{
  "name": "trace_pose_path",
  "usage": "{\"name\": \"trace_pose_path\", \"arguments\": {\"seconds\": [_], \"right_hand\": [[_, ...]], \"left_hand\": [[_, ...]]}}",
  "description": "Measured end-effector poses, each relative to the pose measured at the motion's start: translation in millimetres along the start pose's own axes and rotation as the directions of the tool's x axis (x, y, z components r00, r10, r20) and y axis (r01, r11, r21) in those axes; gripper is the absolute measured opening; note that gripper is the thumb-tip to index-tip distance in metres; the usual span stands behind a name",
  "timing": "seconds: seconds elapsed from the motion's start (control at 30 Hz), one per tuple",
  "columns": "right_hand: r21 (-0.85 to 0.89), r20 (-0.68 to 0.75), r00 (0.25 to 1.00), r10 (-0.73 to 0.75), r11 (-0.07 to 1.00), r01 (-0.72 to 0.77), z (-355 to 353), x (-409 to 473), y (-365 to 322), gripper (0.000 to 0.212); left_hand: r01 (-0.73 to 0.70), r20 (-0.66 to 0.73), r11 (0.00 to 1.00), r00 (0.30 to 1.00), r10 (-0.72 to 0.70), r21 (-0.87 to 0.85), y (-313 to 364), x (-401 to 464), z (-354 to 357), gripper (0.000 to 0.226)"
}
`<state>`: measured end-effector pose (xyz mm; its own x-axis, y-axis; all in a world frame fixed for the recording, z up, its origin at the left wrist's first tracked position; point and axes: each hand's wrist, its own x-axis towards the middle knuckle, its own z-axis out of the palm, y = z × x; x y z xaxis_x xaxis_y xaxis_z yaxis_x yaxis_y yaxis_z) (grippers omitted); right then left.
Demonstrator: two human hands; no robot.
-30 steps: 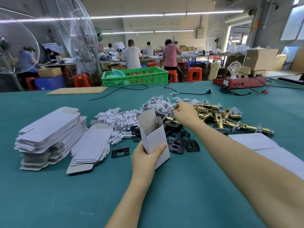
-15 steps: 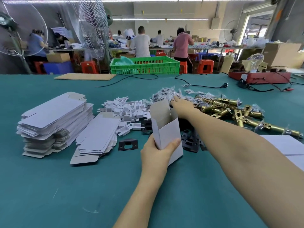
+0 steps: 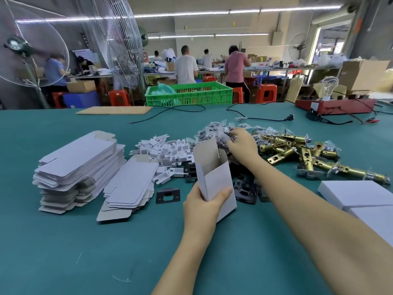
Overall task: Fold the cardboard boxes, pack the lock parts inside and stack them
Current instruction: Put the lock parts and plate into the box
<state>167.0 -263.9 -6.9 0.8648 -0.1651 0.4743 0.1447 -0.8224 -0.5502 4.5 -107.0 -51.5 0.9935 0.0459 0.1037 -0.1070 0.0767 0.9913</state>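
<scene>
Since a moment ago the right hand (image 3: 239,143) has reached farther out, off the brass latches (image 3: 297,152) and onto the heap of small clear bags (image 3: 214,129) just beyond the box, where its fingers (image 3: 231,141) curl and seem to pinch one bag, though the grip is partly hidden. Nearer than that heap, the left hand (image 3: 204,201) grips the open cardboard box (image 3: 214,177) low down, thumb across its front, tilted with its foot on the bench (image 3: 85,252). White outside, grey-brown inside, top flap raised, it looks light and thin-walled, likely to buckle if squeezed, so holding near the folded base suits it. The bags look slippery and crinkly, best pinched at an edge.
</scene>
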Motion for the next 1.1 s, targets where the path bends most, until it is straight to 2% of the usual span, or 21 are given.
{"name": "trace_pose_path", "arguments": {"seconds": [0.03,0.1,0.2,0.27,0.43,0.53,0.63,0.73,0.8,0.87,0.97,1.1], "right_hand": [[0.166,-0.065,0.993,0.099,0.982,-0.087,-10,-7,-4,0.034],[0.460,-0.108,0.956,0.271,0.866,-0.194,-34,-21,-11,0.026],[0.711,-0.027,0.918,0.395,0.653,-0.260,-76,-48,-21,0.006],[0.769,0.031,0.916,0.400,0.575,-0.277,-102,-67,-26,0.011],[0.813,0.118,0.931,0.345,0.505,-0.290,-155,-109,-37,0.032],[0.796,0.121,0.964,0.237,0.557,-0.237,-176,-125,-48,0.021],[0.713,0.145,0.988,0.045,0.688,-0.136,-193,-134,-60,0.017],[0.651,0.189,0.965,-0.180,0.759,0.014,-206,-140,-73,0.017],[0.544,0.216,0.938,-0.272,0.831,0.116,-205,-144,-80,0.018],[0.390,0.208,0.926,-0.316,0.895,0.217,-195,-146,-84,0.017],[0.179,0.187,0.914,-0.359,0.928,0.327,-177,-146,-87,0.016],[0.105,0.242,0.889,-0.388,0.922,0.373,-165,-145,-84,0.014]], "left_hand": [[0.002,-0.001,1.000,1.000,-0.002,0.000,1,-1,0,0.024],[0.003,-0.003,1.000,1.000,-0.003,0.008,2,-2,0,0.023],[0.001,-0.009,1.000,1.000,0.000,0.027,4,-4,1,0.023],[-0.003,-0.007,0.999,1.000,0.003,0.038,6,-6,1,0.023],[-0.012,0.014,0.999,1.000,0.012,0.048,7,-10,4,0.024],[-0.024,0.097,0.999,0.995,0.020,0.043,9,-14,8,0.029],[-0.043,0.234,0.994,0.972,0.018,0.104,10,-16,10,0.037],[-0.056,0.311,0.991,0.950,0.017,0.119,10,-17,10,0.039],[-0.059,0.340,0.993,0.940,0.021,0.100,11,-17,9,0.041],[-0.058,0.359,0.995,0.933,0.025,0.080,12,-17,9,0.042],[-0.052,0.364,0.997,0.931,0.030,0.053,12,-17,10,0.043],[-0.048,0.366,0.999,0.930,0.035,0.026,11,-16,10,0.043]]}}
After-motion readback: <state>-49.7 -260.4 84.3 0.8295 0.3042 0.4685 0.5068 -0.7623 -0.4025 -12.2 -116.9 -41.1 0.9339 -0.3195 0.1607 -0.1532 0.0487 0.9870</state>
